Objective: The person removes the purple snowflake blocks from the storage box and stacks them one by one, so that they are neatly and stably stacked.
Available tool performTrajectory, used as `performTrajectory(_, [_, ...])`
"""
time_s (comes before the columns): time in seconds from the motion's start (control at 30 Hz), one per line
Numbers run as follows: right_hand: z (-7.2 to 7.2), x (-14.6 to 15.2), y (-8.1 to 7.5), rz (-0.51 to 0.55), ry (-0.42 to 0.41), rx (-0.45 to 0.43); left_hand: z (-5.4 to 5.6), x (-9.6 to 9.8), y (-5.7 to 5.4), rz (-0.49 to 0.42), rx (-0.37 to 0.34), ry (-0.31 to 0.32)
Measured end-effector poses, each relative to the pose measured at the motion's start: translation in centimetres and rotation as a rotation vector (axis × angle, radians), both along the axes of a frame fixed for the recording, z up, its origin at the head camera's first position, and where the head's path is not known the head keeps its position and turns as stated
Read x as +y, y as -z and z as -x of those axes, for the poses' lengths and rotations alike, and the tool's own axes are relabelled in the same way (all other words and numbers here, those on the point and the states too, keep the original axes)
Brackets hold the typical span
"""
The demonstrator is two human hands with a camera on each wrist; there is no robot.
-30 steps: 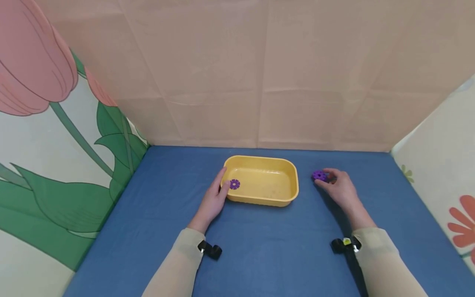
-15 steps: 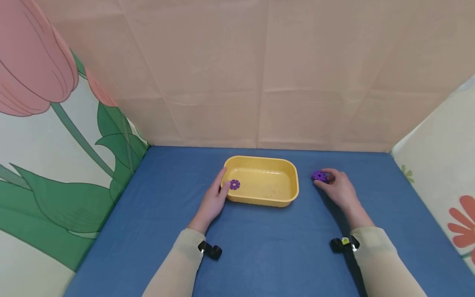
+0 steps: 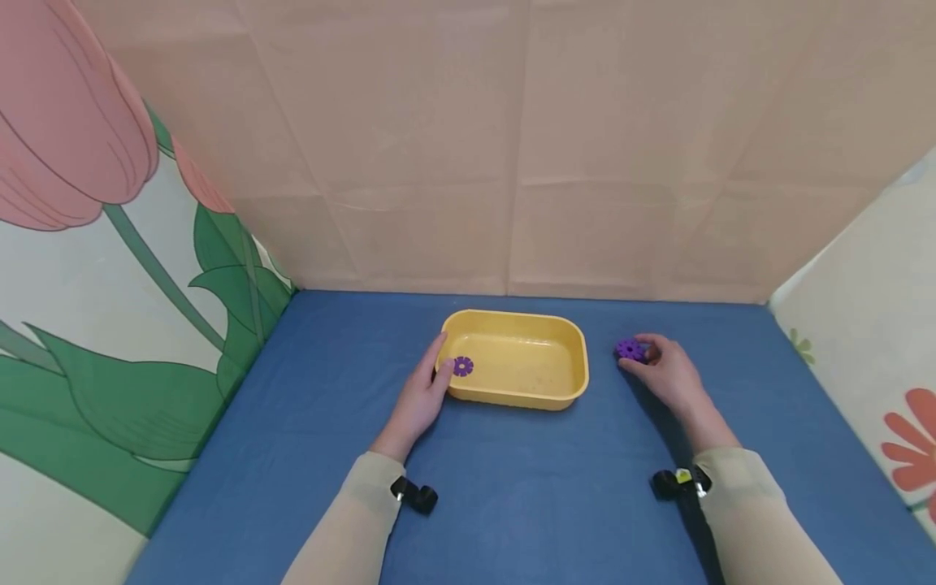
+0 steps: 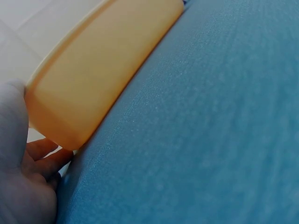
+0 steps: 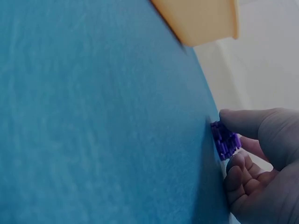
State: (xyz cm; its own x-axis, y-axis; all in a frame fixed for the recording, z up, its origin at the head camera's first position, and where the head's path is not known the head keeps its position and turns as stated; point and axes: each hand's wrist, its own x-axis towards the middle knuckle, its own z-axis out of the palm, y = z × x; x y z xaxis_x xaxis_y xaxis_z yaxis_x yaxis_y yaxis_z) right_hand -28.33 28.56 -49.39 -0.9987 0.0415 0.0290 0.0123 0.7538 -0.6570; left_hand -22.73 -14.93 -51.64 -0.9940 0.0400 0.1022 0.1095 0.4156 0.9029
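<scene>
A shallow yellow plastic tray (image 3: 522, 395) stands on the blue cloth in the head view. My left hand (image 3: 420, 398) holds its left end, thumb at the near corner and fingers round the outer side, as the left wrist view of the tray (image 4: 88, 79) also shows. Inside the tray, by my thumb, lies one purple snowflake disc (image 3: 463, 366). To the right of the tray, my right hand (image 3: 670, 375) pinches a small stack of purple snowflake discs (image 3: 629, 349) between thumb and fingers. In the right wrist view the stack (image 5: 225, 140) is low, close to the cloth.
The blue cloth (image 3: 541, 496) covers the table up to a plain beige backdrop (image 3: 512, 162). Flower-printed panels flank it on the left (image 3: 146, 390) and right (image 3: 870, 341). Each wrist wears a black camera mount.
</scene>
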Motion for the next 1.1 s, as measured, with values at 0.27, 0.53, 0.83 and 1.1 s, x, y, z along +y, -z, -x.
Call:
performTrajectory(0.27, [-0.5,-0.8,-1.0,0.025,-0.021,0.064,0.2,0.1,0.1,-0.004,-0.004,0.008])
performTrajectory(0.53, [-1.5,-4.6,-3.6,0.043,-0.083,0.173,0.3,0.0,0.0,0.007,-0.002,0.011])
performTrajectory(0.83, [-2.4,-9.4,-5.2,0.103,-0.22,0.231,0.2,0.2,0.0,0.021,0.005,0.003])
performTrajectory(1.1, [-2.3,-12.4,-5.2,0.147,-0.282,0.216,0.4,0.2,0.0,0.014,-0.003,-0.004])
